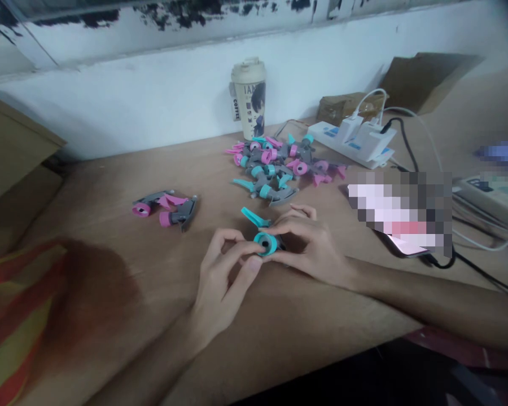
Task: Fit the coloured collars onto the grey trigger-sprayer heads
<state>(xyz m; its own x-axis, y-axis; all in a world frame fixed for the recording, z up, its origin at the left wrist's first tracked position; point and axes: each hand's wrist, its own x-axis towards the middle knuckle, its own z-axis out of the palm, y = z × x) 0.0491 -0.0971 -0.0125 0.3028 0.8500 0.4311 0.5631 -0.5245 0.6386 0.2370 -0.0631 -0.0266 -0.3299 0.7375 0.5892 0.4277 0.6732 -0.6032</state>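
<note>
Near the middle of the table, a trigger spray head (265, 244) with a teal collar and a teal trigger is held between my hands, its collar mouth facing me. My right hand (307, 239) is closed around its grey body, thumb and fingers along the collar. At the collar's left rim, my left hand (226, 270) pinches with thumb and index finger. The index fingertip reaches the dark hole in the collar; whether a small part sits under it I cannot tell. Just behind lies a pile of pink, teal and grey trigger spray heads (275, 163).
Two pink-and-grey spray heads (169, 210) lie to the left. A coffee tumbler (249, 98) stands by the wall. On the right are a power strip (351, 144) with cables and a phone (400, 220). A red-and-yellow bag (21, 316) and cardboard (17, 141) occupy the left side.
</note>
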